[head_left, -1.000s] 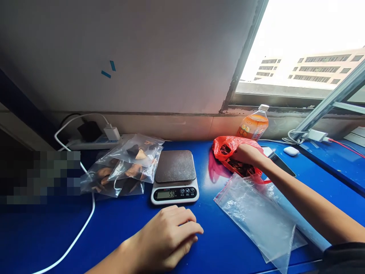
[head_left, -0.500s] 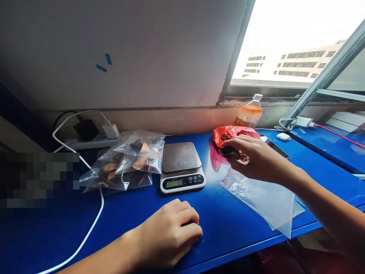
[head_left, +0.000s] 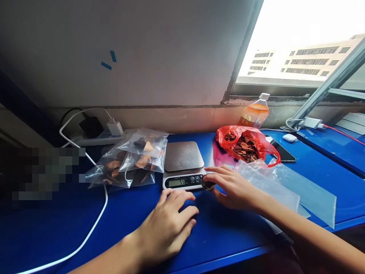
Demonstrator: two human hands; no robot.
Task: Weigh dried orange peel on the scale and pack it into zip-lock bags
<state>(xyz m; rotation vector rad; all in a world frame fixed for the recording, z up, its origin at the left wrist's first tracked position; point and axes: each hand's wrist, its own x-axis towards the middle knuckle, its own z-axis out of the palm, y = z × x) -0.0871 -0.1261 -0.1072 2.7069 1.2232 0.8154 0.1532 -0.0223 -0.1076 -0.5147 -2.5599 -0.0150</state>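
Note:
In the head view my right hand (head_left: 232, 188) holds a dark brown dried piece (head_left: 208, 185), perhaps peel, between its fingers. It is at the right front corner of a small digital kitchen scale (head_left: 184, 158), whose metal plate bears nothing; the display seems to read 5.5. My left hand (head_left: 171, 220) lies just in front of the scale with its fingers apart and nothing in them. To the right, a red plastic bag (head_left: 264, 142) stands open, full of brown dried pieces (head_left: 246, 148). Clear plastic bags (head_left: 273, 190) lie flat between it and my right forearm.
Several filled clear bags of dried pieces (head_left: 142, 161) are piled left of the scale. A white cable (head_left: 98, 219) runs down the blue table (head_left: 128, 228) from a power strip. Behind the red bag stands an orange drink bottle (head_left: 254, 114); a phone (head_left: 282, 150) and white earphone case (head_left: 290, 137) lie beside it.
My right hand has come out of the red bag with a dark dried piece and moved left to the scale. The bag's mouth has sagged wider. My left hand's fingers have spread.

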